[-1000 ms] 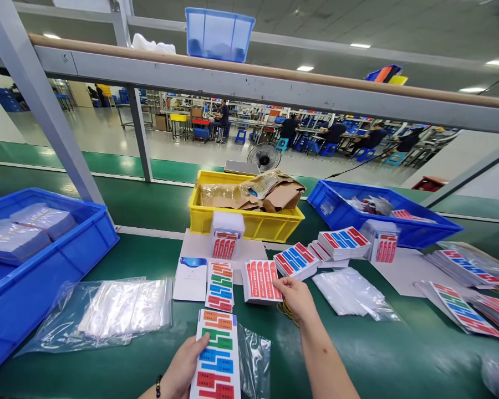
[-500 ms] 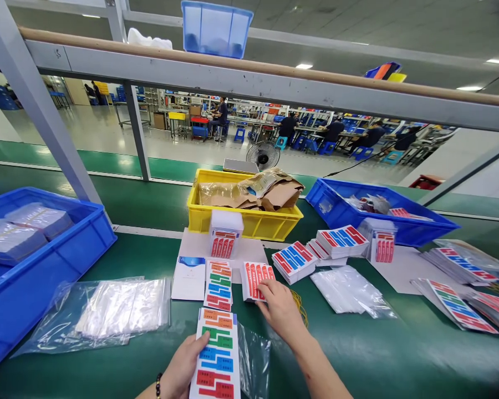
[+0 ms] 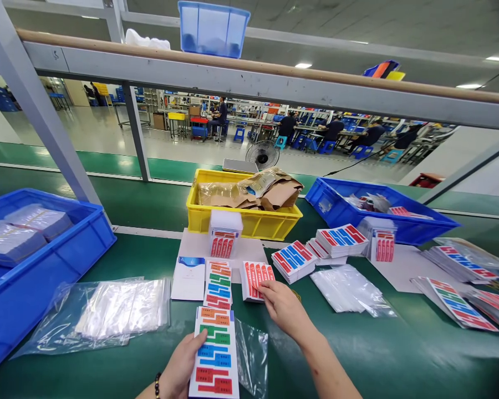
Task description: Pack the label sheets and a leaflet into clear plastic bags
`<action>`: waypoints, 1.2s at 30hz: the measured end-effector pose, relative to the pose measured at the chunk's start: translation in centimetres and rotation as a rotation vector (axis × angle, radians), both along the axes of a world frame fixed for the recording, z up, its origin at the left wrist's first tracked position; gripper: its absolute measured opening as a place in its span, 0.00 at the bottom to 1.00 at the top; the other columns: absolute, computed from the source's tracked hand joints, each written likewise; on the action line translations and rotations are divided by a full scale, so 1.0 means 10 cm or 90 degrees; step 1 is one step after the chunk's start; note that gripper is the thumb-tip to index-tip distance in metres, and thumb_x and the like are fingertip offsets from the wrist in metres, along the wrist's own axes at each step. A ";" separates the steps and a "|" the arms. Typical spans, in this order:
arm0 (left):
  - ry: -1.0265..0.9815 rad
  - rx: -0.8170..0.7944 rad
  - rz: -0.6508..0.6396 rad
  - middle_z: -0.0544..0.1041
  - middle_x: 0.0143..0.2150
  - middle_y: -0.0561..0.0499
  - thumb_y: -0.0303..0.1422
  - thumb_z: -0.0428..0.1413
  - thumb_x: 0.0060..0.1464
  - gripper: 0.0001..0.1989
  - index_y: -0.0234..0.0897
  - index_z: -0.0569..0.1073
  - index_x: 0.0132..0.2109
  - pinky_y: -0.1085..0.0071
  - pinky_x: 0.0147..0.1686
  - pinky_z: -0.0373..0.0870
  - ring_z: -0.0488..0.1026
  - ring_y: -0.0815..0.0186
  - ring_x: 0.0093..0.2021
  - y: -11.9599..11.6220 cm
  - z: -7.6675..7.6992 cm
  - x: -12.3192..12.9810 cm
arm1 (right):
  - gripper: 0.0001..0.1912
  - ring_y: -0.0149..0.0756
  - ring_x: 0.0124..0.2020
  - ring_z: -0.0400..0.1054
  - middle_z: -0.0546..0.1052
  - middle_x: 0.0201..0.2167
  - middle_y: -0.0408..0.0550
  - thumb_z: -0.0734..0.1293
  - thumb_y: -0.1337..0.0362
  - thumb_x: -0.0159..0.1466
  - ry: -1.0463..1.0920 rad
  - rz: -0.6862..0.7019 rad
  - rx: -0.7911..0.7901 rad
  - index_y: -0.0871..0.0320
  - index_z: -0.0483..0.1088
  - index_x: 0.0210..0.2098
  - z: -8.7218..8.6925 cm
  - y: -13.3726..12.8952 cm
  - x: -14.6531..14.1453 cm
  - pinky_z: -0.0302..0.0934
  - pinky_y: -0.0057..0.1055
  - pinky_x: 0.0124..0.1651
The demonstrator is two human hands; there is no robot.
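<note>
At far left, a blue plastic crate (image 3: pixel 72 255) is cut off by the frame edge. Next, the left hand (image 3: pixel 181 363) is closed on a long white label sheet with orange, green, blue and red print (image 3: pixel 214 352), thumb on top, fingers concealed beneath; single or several layers, cannot tell. The sheet's lower end nears the bottom edge, and it partly covers a clear plastic bag (image 3: pixel 253 354). Beyond it lies a matching multicoloured stack (image 3: pixel 218 284).

The right hand (image 3: pixel 286 307) has its fingertips drawn together at the near right corner of a white stack of red-printed labels (image 3: pixel 255 275); whether it grips one is not discernible. Half a second earlier, its fingers spread further over that stack. The yellow rubber bands (image 3: pixel 298 295), plainer then, are now mostly hidden behind this hand.

Rightward are a blue-and-red label stack (image 3: pixel 293 260), flat clear bags (image 3: pixel 349 291) and red-printed sheets (image 3: pixel 497 310), cut off at right.
</note>
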State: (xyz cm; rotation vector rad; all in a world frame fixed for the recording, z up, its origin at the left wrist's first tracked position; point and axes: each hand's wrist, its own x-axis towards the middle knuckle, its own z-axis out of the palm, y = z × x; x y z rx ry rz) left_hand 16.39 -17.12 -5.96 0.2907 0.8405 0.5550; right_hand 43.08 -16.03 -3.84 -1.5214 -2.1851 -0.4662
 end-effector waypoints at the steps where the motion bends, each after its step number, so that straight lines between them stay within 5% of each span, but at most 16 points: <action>1: 0.000 -0.002 -0.001 0.74 0.39 0.34 0.35 0.54 0.54 0.25 0.19 0.60 0.52 0.57 0.40 0.70 0.74 0.53 0.36 0.00 0.00 0.00 | 0.16 0.35 0.36 0.66 0.72 0.37 0.52 0.55 0.74 0.58 0.000 0.000 0.016 0.64 0.71 0.38 -0.01 0.00 0.01 0.63 0.32 0.40; 7: -0.018 -0.040 -0.004 0.74 0.39 0.35 0.38 0.55 0.53 0.28 0.20 0.60 0.53 0.57 0.41 0.68 0.73 0.53 0.37 0.02 -0.05 0.01 | 0.15 0.38 0.44 0.64 0.69 0.42 0.57 0.57 0.77 0.60 0.062 -0.005 0.209 0.65 0.65 0.46 0.08 -0.17 -0.30 0.62 0.36 0.44; 9: -0.053 -0.028 0.015 0.74 0.38 0.34 0.38 0.54 0.54 0.25 0.19 0.62 0.51 0.57 0.41 0.68 0.73 0.53 0.37 0.01 -0.09 0.04 | 0.20 0.40 0.46 0.62 0.68 0.42 0.58 0.60 0.79 0.58 0.114 0.068 0.248 0.65 0.63 0.49 0.12 -0.31 -0.58 0.61 0.38 0.45; 12: -0.100 -0.001 0.054 0.74 0.37 0.36 0.34 0.51 0.55 0.18 0.19 0.67 0.45 0.61 0.42 0.68 0.73 0.56 0.37 0.00 -0.09 0.09 | 0.16 0.43 0.44 0.61 0.69 0.39 0.59 0.60 0.76 0.58 0.104 0.224 0.201 0.70 0.65 0.46 0.05 -0.49 -0.99 0.59 0.40 0.42; 15: -0.097 -0.009 0.093 0.74 0.36 0.39 0.30 0.49 0.55 0.12 0.21 0.69 0.41 0.66 0.42 0.68 0.73 0.59 0.38 -0.01 -0.07 0.13 | 0.12 0.39 0.35 0.60 0.70 0.33 0.57 0.57 0.76 0.58 0.113 0.271 0.130 0.70 0.66 0.40 -0.14 -0.56 -1.23 0.57 0.35 0.33; 22: -0.100 0.033 0.093 0.74 0.39 0.39 0.44 0.52 0.53 0.22 0.24 0.71 0.39 0.68 0.43 0.67 0.72 0.60 0.41 -0.01 -0.12 0.10 | 0.10 0.36 0.31 0.59 0.69 0.30 0.53 0.57 0.73 0.58 0.119 0.246 0.042 0.66 0.64 0.39 -0.29 -0.58 -1.31 0.54 0.33 0.30; 26: -0.094 0.174 0.046 0.73 0.40 0.38 0.38 0.61 0.45 0.20 0.23 0.70 0.38 0.66 0.42 0.67 0.72 0.59 0.39 -0.03 -0.14 0.07 | 0.09 0.37 0.31 0.61 0.69 0.32 0.52 0.60 0.67 0.59 0.159 0.248 -0.023 0.63 0.63 0.40 -0.24 -0.62 -1.25 0.58 0.34 0.32; 29: -0.105 0.214 -0.002 0.73 0.39 0.38 0.38 0.60 0.46 0.21 0.24 0.69 0.41 0.63 0.42 0.66 0.72 0.60 0.36 -0.04 -0.17 0.05 | 0.15 0.37 0.37 0.64 0.69 0.39 0.54 0.60 0.65 0.61 0.321 0.107 -0.050 0.61 0.61 0.47 -0.25 -0.58 -1.12 0.62 0.33 0.37; 32: -0.070 0.269 -0.083 0.73 0.37 0.38 0.42 0.58 0.49 0.23 0.23 0.68 0.44 0.65 0.39 0.67 0.72 0.62 0.32 -0.05 -0.17 0.02 | 0.23 0.35 0.35 0.67 0.68 0.41 0.57 0.62 0.59 0.60 0.709 -0.049 -0.220 0.62 0.56 0.52 -0.21 -0.50 -0.99 0.64 0.32 0.37; 34: -0.034 0.331 -0.144 0.73 0.36 0.39 0.44 0.55 0.50 0.25 0.23 0.68 0.44 0.69 0.36 0.66 0.71 0.64 0.32 -0.04 -0.11 -0.01 | 0.25 0.36 0.35 0.68 0.70 0.38 0.57 0.66 0.55 0.56 0.938 0.001 -0.449 0.65 0.60 0.47 -0.12 -0.46 -0.93 0.63 0.35 0.40; 36: 0.031 0.456 -0.219 0.73 0.36 0.41 0.46 0.51 0.54 0.24 0.25 0.70 0.42 0.71 0.36 0.65 0.70 0.65 0.33 -0.03 0.00 -0.06 | 0.21 0.38 0.36 0.69 0.72 0.35 0.56 0.70 0.55 0.52 1.015 0.065 -0.594 0.66 0.66 0.37 0.01 -0.43 -0.88 0.62 0.36 0.43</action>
